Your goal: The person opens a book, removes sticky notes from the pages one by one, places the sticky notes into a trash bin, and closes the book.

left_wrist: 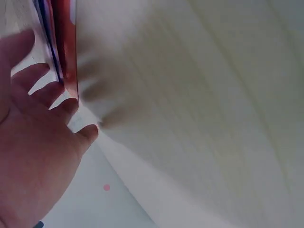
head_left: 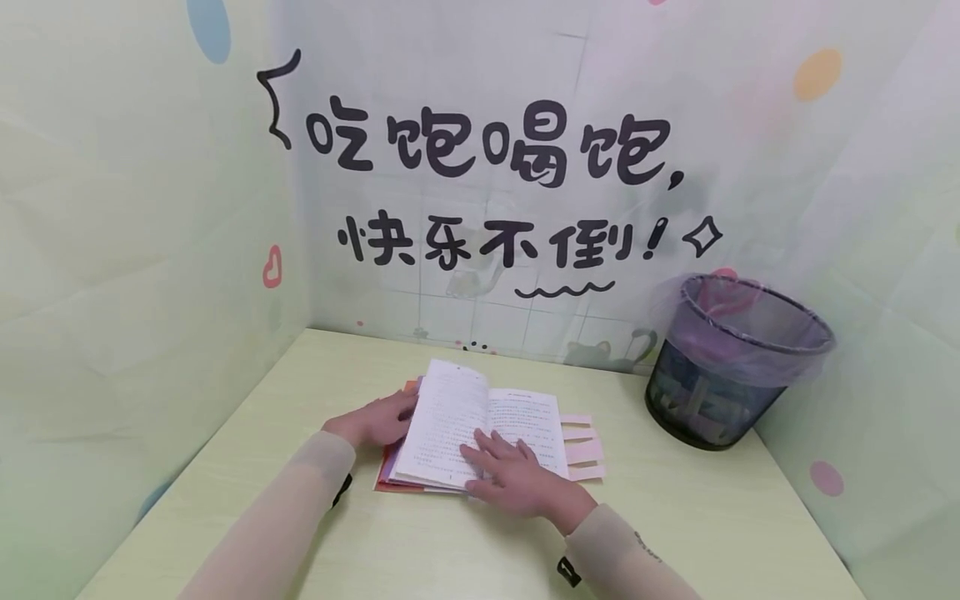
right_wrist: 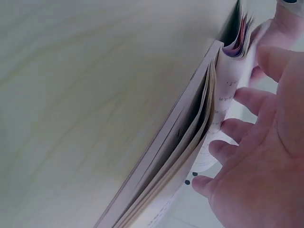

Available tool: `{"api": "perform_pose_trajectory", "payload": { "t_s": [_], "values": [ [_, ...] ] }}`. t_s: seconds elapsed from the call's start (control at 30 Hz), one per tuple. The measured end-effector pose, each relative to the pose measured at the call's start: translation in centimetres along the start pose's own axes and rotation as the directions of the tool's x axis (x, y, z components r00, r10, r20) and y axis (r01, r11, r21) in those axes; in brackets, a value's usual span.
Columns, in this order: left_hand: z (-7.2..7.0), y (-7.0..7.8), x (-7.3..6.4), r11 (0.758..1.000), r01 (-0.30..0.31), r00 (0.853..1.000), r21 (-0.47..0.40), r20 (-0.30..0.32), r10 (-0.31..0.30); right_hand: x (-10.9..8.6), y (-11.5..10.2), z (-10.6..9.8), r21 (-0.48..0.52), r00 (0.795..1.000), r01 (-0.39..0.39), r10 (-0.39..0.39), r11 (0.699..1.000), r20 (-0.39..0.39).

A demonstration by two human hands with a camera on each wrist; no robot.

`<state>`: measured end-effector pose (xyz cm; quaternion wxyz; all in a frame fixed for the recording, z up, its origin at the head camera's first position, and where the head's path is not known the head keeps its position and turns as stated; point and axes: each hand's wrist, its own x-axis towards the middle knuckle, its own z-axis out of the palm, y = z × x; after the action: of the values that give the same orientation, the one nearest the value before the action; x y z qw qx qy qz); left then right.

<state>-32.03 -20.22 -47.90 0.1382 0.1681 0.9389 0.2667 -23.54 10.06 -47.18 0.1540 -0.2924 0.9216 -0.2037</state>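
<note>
**Open book [head_left: 528, 429] being touched from both sides**

The book is being supported by the desk [head_left: 420, 550] at the centre of the head view, with its pages facing up. From the fingers of the left hand [head_left: 384, 419], it is lying to the right, and its left edge, where a red cover [left_wrist: 69, 47] is being exposed, is being touched by them. From the fingers of the right hand [head_left: 517, 482], the left page [head_left: 450, 417] is lying to the left and ahead; the gutter is being partly covered by them. The right hand is therefore sitting nearer the gutter, the left nearer the outer edge.

The spine's long axis is running from the near side towards the back wall [head_left: 480, 196]. The top of the print is being pointed at that wall, the foot at the person. Pink tabs [head_left: 585, 452] are being shown beyond the right edge.

The right fingers are being held spread over the paper, pinching nothing. The left fingers are being held slightly apart along the cover; no pinch is being shown.
</note>
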Motion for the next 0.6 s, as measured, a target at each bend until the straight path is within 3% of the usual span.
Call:
{"api": "perform_pose_trajectory", "payload": {
  "t_s": [0.17, 0.27, 0.47, 0.6],
  "values": [
    [-0.6, 0.3, 0.4, 0.998, -0.031, 0.989, -0.063, -0.143, 0.022, 0.1, -0.6, -0.1, -0.055, 1.000, 0.004, -0.004, 0.998, 0.006],
    [-0.8, 1.2, 0.8, 0.996, -0.052, 0.983, -0.066, -0.178, 0.040, 0.3, -0.9, -0.1, -0.085, 1.000, 0.000, 0.000, 0.996, 0.004],
    [0.1, 3.7, 1.3, 0.996, -0.091, 0.994, -0.018, -0.067, 0.089, 0.6, -1.1, 0.0, -0.116, 1.000, -0.010, 0.011, 0.993, 0.015],
    [1.3, 5.3, 1.9, 0.992, -0.127, 0.992, -0.017, -0.012, 0.126, 0.6, -1.0, -0.1, -0.131, 1.000, -0.013, 0.016, 0.991, 0.020]
  ]
}}
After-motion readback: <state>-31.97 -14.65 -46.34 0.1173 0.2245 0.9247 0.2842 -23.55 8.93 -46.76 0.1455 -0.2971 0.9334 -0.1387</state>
